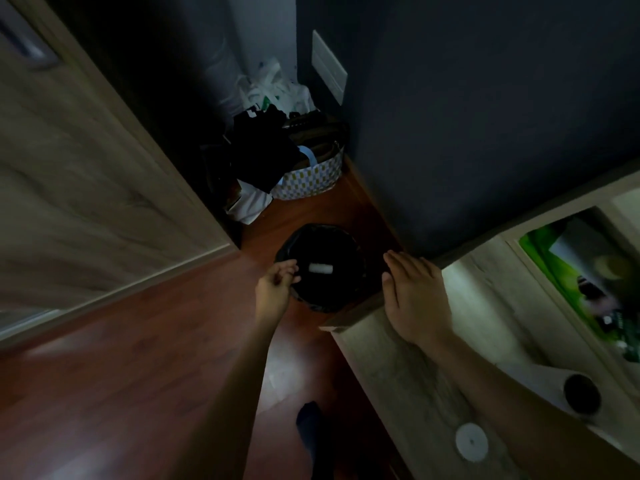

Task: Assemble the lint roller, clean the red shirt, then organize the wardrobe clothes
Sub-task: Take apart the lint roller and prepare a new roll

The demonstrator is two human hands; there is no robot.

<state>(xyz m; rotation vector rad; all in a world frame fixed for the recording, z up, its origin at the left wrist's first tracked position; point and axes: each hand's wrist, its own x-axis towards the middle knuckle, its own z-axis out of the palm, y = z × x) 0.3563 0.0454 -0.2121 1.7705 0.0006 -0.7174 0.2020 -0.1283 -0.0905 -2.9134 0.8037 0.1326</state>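
A single wide-angle view from the person's head looks steeply down and forward, with the frame tilted. The wooden floor fills the lower left; a black-lined bin sits near, mid-frame; a socked foot shows bottom centre.

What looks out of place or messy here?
Dark clothes spill over the patterned basket in the corner, some white fabric sagging toward the floor. A small white roll lies in the black bin.

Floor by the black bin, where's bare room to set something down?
The widest bare floor lies left of the bin, between the door and the left hand. A narrow strip runs between bin and patterned basket. The corner behind is crowded: basket, dark clothes, white bags. The wooden top is bare beside the right hand.
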